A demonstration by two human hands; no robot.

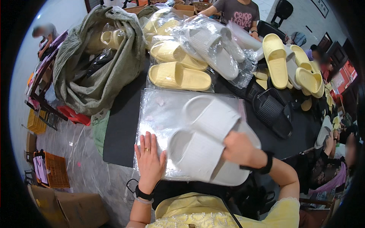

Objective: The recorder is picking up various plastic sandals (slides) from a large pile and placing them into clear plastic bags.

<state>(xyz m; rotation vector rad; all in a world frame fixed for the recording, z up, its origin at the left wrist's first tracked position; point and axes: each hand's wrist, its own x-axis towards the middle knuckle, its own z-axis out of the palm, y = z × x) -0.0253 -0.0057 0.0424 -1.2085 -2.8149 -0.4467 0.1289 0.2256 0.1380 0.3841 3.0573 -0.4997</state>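
A person works at a black table (123, 127), with a pair of pale grey slippers (203, 152) at the centre of the frame, lying slantwise over a flat layer of clear plastic bags (159, 117). The right hand (245, 150), just right of centre, is closed around the pair at the strap openings; its fingertips are hidden, so how deep the hold goes cannot be told. The left hand (149, 157), left of centre, lies palm down on the film's edge, fingers straight, clamped on nothing.

The thin film looks the likeliest source of trouble: should the left palm lift or slide, the sheets could skid or crease beneath the slippers. With one hand bridging both, a slackened hold could let the pair fan apart or one slipper drop. Bagged yellow slippers (180, 76) sit just above the film, and a wide swing upward could knock them; black slippers (272, 110) at right of centre crowd that side too. A rumpled green sack (125, 57) stands at the upper left, while a co-worker (239, 15) appears at the top.
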